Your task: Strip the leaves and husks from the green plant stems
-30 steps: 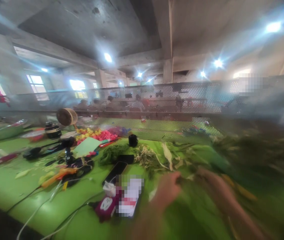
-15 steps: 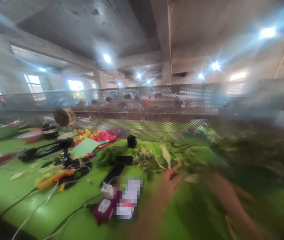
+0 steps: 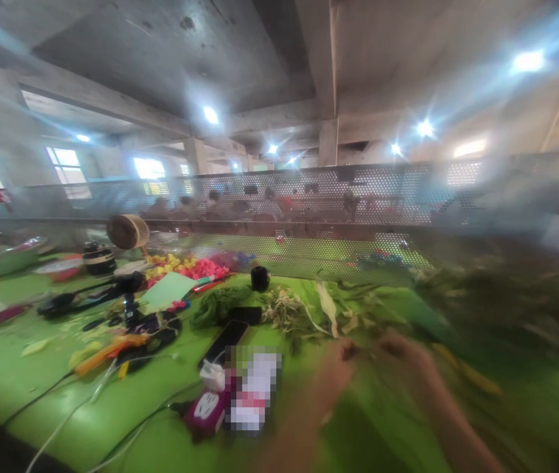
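Handling of plant-like pieces appears to be mid-step; a finished part cannot be picked out, so the amount done cannot be read. Plenty of loose material is left unheld: a stem bundle [image 3: 286, 312] is seen just left of the hands, a green leafy clump [image 3: 217, 305] beyond it, and a mass of dark foliage [image 3: 506, 302], badly blurred, at far right. A pale leafy piece [image 3: 327, 305] is laid on the green worktop [image 3: 8, 374] directly ahead of the left hand [image 3: 339, 360], lower end pointed at it; whether it is touched cannot be told. A yellow strip [image 3: 471, 374] is left lying beyond the right forearm. An orange glue gun [image 3: 111, 355] is parked well to the left, not in use, with its cord run off the near edge. Pose: both forearms are extended from the near edge and angled inward; the left hand and the right hand [image 3: 400, 348] are brought near each other at about equal reach, low over the worktop. Fingers are curled, spacing narrow rather than wide; whether anything thin is pinched in or between them cannot be told, detail being lost to blur.
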`<control>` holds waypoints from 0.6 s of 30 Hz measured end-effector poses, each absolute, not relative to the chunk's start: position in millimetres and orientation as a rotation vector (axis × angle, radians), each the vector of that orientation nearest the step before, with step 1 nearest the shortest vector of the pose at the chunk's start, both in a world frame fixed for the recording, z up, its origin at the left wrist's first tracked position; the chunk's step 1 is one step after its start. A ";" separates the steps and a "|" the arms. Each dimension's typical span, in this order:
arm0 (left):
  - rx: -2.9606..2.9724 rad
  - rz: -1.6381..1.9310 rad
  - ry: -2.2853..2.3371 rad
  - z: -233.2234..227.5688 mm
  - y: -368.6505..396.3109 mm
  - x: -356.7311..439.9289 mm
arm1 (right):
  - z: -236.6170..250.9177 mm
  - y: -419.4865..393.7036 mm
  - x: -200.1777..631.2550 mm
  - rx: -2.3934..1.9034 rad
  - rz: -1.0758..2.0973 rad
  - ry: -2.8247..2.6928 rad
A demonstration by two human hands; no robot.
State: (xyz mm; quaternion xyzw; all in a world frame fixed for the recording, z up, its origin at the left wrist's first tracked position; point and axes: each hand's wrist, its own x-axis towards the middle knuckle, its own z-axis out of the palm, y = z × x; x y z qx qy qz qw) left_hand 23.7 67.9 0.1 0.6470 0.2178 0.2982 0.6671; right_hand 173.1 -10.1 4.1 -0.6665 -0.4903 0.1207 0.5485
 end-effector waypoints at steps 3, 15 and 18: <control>1.530 0.638 0.476 5.4 68.3 19.9 | 8.1 -14.7 172.9 -1.564 0.374 -1.120; 1.557 0.576 0.368 9.7 67.4 19.7 | -4.1 -11.7 172.5 -1.227 0.794 -0.752; 1.567 0.575 0.367 10.8 67.1 19.9 | -3.9 -13.5 174.2 -1.226 0.797 -0.739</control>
